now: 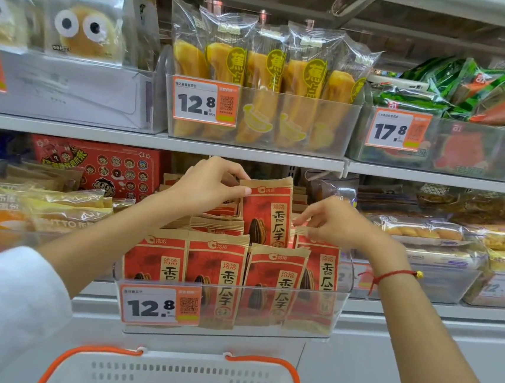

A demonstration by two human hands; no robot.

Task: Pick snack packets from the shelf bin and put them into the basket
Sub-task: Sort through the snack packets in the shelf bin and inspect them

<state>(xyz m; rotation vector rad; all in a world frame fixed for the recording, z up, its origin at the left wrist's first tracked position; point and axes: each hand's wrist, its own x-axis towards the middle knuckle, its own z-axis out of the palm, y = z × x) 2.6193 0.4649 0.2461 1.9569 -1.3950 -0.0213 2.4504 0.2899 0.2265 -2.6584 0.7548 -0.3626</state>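
Both bare hands reach into a clear plastic shelf bin stocked with red-and-tan snack packets standing upright in rows. The left hand pinches the top left corner of one raised packet, thumb and fingers closed on its edge; this packet stands higher than the rest, near the middle of the bin. The right hand, a red string bracelet on its wrist, has its fingertips closed on the top edge of a packet at the bin's right side, just beside the raised one. A price tag reading 12.8 is fixed to the bin's front wall. Below, at the lower edge of the view, sits a white basket with orange handles; no packet shows inside the visible part. A white sleeve covers the left upper arm.
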